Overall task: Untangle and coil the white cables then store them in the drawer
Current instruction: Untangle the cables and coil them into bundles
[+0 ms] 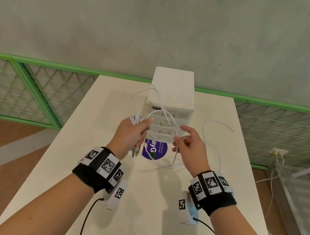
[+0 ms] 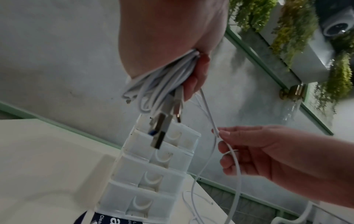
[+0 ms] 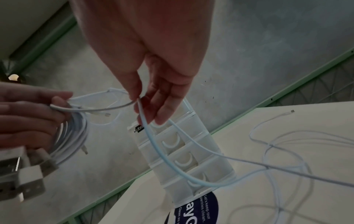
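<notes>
My left hand [image 1: 136, 129] grips a bundle of coiled white cables [image 2: 164, 81], and their USB plugs [image 2: 161, 130] hang below the fist. My right hand [image 1: 184, 140] pinches one white cable strand [image 3: 149, 133] between thumb and fingers. That strand arcs across to the left hand and trails down to loose cable [image 1: 212, 147] lying on the table. Both hands are raised in front of the white drawer unit [image 1: 170, 103], whose drawers look closed.
The white table [image 1: 100, 169] carries a round purple sticker [image 1: 154, 150] under the hands. A loose cable end [image 1: 232, 130] lies to the right of the drawer unit. A green-framed mesh railing [image 1: 32, 86] and a grey wall stand beyond the table's far edge.
</notes>
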Available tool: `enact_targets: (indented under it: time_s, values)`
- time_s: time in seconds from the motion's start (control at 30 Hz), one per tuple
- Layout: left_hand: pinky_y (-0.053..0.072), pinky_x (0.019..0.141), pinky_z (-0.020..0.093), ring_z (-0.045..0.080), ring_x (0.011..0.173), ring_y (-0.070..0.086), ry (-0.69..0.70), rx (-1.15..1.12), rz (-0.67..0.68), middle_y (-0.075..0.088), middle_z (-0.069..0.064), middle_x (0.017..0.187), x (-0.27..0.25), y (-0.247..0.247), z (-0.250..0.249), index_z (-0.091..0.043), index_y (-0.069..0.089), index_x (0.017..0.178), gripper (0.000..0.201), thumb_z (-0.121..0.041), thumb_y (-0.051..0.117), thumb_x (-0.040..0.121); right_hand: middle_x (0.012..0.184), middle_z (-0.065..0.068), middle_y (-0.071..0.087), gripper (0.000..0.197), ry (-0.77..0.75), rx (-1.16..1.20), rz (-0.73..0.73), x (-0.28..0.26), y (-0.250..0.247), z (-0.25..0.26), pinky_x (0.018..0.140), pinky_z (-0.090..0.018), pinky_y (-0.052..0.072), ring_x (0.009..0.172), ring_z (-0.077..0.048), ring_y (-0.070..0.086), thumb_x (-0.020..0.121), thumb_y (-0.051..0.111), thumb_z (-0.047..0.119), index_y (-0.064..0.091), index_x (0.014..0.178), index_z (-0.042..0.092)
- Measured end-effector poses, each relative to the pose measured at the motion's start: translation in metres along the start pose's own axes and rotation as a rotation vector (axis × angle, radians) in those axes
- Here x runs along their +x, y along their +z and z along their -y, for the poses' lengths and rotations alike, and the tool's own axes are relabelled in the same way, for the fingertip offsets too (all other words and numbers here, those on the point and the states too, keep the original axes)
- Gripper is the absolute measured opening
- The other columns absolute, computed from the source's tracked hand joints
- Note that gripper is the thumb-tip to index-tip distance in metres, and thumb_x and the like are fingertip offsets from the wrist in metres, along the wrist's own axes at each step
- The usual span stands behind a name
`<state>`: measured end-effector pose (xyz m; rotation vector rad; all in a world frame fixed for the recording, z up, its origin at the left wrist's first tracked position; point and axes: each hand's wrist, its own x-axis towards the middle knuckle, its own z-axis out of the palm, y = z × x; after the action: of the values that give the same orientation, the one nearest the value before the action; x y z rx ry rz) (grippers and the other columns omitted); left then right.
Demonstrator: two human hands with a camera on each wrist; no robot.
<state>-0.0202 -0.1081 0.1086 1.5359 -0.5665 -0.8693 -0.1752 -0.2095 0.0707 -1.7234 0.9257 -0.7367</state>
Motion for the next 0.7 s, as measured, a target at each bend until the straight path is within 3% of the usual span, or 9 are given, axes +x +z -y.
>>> enact_targets:
  time_s: [0.1,0.17,0.27,0.4,0.57,0.63,0.7]
  values:
    - [0.024,0.038,0.022,0.014,0.032,0.027,0.014,0.02,-0.007,0.033,-0.003,0.037,-0.003,0.003,0.001,-0.011,0.048,0.063,0.034,-0.025,0.057,0.093,0.081,0.001,0.056,0.026,-0.156,-0.099,-0.096,-0.002,0.0,0.007,0.068,-0.02,0.045,0.071,-0.012,0.055,0.084,0.064,0.02,0.055,0.107,0.025]
    - [0.024,0.038,0.022,0.014,0.033,0.027,0.018,0.025,0.012,0.033,-0.003,0.039,-0.005,0.005,0.003,-0.012,0.048,0.063,0.034,-0.025,0.056,0.094,0.079,0.001,0.053,0.017,-0.25,-0.177,-0.12,-0.004,0.001,0.012,0.064,-0.018,0.042,0.069,-0.01,0.05,0.084,0.064,0.026,0.058,0.1,0.025]
    - [0.026,0.037,0.022,0.014,0.034,0.028,0.012,0.039,0.052,0.034,-0.003,0.039,-0.009,0.009,0.004,-0.012,0.048,0.064,0.035,-0.026,0.056,0.094,0.077,0.004,0.051,0.02,-0.226,-0.324,-0.115,-0.003,0.004,0.016,0.06,-0.021,0.04,0.066,-0.007,0.046,0.082,0.065,0.034,0.058,0.098,0.025]
    - [0.027,0.036,0.021,0.013,0.032,0.028,0.002,0.061,0.054,0.034,-0.002,0.039,-0.012,0.014,0.005,-0.011,0.046,0.062,0.036,-0.025,0.056,0.094,0.079,0.005,0.054,0.011,-0.197,-0.46,-0.112,0.001,0.006,0.013,0.064,-0.023,0.037,0.069,-0.011,0.049,0.085,0.062,0.028,0.062,0.093,0.02]
    - [0.029,0.039,0.021,0.013,0.032,0.033,-0.052,0.178,-0.096,0.043,0.001,0.045,0.003,0.0,0.014,-0.008,0.048,0.068,0.028,-0.022,0.06,0.089,0.076,0.003,0.06,0.006,-0.173,-0.172,-0.27,0.001,-0.008,0.016,0.06,-0.016,0.041,0.069,-0.014,0.056,0.092,0.051,0.023,0.054,0.089,0.018]
    - [0.029,0.035,0.018,0.013,0.035,0.035,-0.076,0.203,-0.176,0.045,0.005,0.052,0.01,-0.012,0.016,-0.006,0.052,0.074,0.022,-0.02,0.06,0.088,0.073,0.001,0.062,0.011,-0.107,-0.069,-0.386,0.004,-0.021,0.015,0.061,-0.025,0.045,0.065,-0.018,0.058,0.095,0.044,0.024,0.049,0.094,0.015]
    - [0.026,0.032,0.014,0.011,0.032,0.035,-0.114,0.187,-0.269,0.045,0.005,0.053,0.016,-0.031,0.019,-0.008,0.051,0.069,0.023,-0.018,0.059,0.088,0.07,0.0,0.062,0.012,0.011,0.1,-0.49,0.011,-0.041,0.009,0.057,-0.031,0.049,0.058,-0.018,0.06,0.097,0.041,0.024,0.047,0.095,0.015]
